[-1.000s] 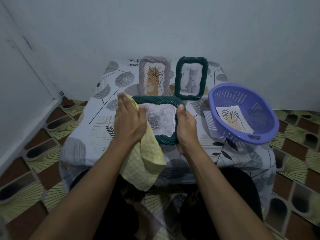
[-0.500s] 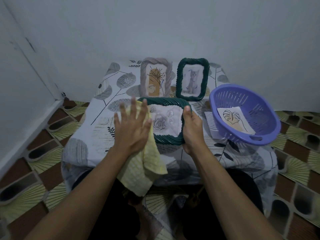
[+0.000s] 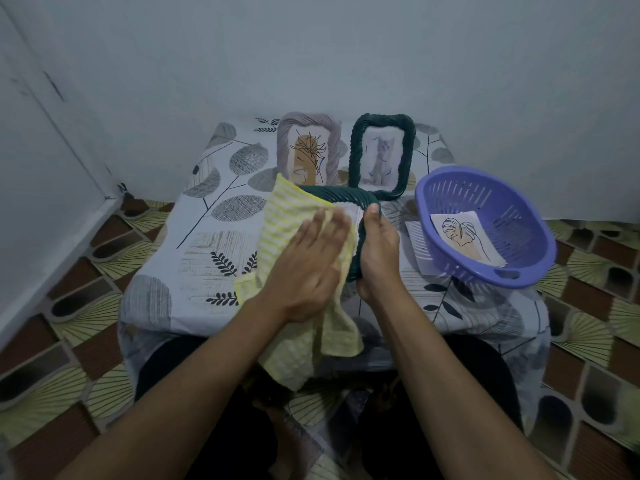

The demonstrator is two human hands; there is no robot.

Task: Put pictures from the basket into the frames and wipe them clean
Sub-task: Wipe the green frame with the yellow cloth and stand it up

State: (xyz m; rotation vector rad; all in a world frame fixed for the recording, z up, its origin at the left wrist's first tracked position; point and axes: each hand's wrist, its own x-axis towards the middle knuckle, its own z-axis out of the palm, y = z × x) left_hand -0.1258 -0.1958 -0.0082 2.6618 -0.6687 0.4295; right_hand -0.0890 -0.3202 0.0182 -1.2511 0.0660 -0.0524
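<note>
**Cloth over a green frame at a low table**

Pale walls [image 3: 311, 57] meet in the corner of the room, above a floor [image 3: 69, 341] of brown and yellow-green patterned tiles. In front of the seated person stands a low table [image 3: 207, 237] under a white cover printed with grey leaves.

On its right side sits a purple basket [image 3: 519, 216], tilted towards the person. A yellow cloth [image 3: 287, 220] is spread over the face of a dark green frame [image 3: 339, 195] held near the table's front edge, and its lower end hangs down past the edge.

At the back of the table two frames stand upright side by side. The grey frame [image 3: 284, 147] holds a plant drawing, and the second green frame [image 3: 356, 154] holds a picture of a cat.

The left hand [image 3: 308, 268] lies flat on the cloth, fingers straight and close together, pressing it against the held frame. The right hand [image 3: 377, 251] grips that frame's right side, thumb up on the front, fingers wrapped round the rim.

A leaf picture [image 3: 464, 237] lies inside the basket. A white sheet [image 3: 415, 237] shows on the table at the basket's left edge.
</note>
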